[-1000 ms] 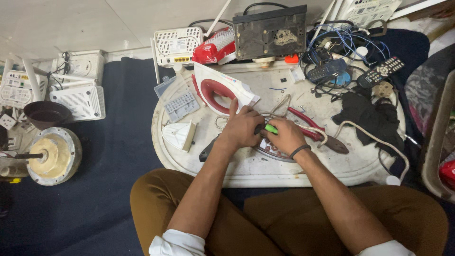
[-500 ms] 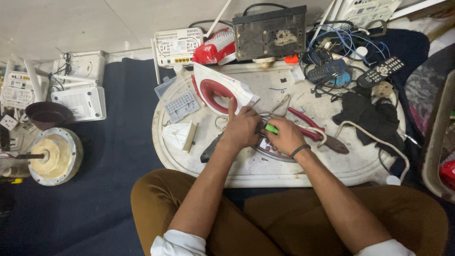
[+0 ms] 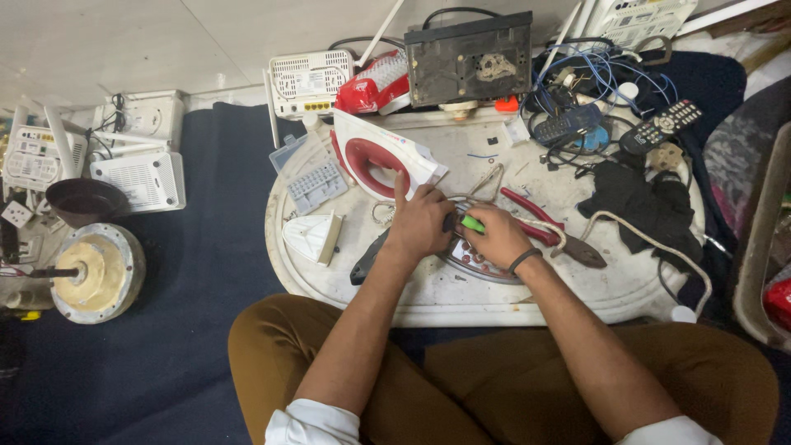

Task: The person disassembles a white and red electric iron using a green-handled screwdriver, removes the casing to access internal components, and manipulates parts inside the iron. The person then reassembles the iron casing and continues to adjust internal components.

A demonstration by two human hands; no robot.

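My left hand (image 3: 422, 222) rests on a metal iron soleplate (image 3: 478, 265) lying on the white oval tray (image 3: 428, 297), holding it down, index finger stretched toward the red-and-white iron housing (image 3: 379, 156). My right hand (image 3: 497, 236) is closed around a green-handled screwdriver (image 3: 471, 223), its tip hidden between my hands over the soleplate. Red-handled pliers (image 3: 544, 227) lie just right of my right hand. A white cord (image 3: 634, 239) runs across the tray to the right.
A small parts box (image 3: 317, 185) and a white wedge-shaped piece (image 3: 313, 236) lie left of my hands. Remotes (image 3: 659, 128), tangled wires (image 3: 577, 91) and black cloth (image 3: 634, 202) crowd the right. Routers (image 3: 140, 177), a dark bowl (image 3: 82, 202) and a round motor part (image 3: 95, 272) sit on the blue mat.
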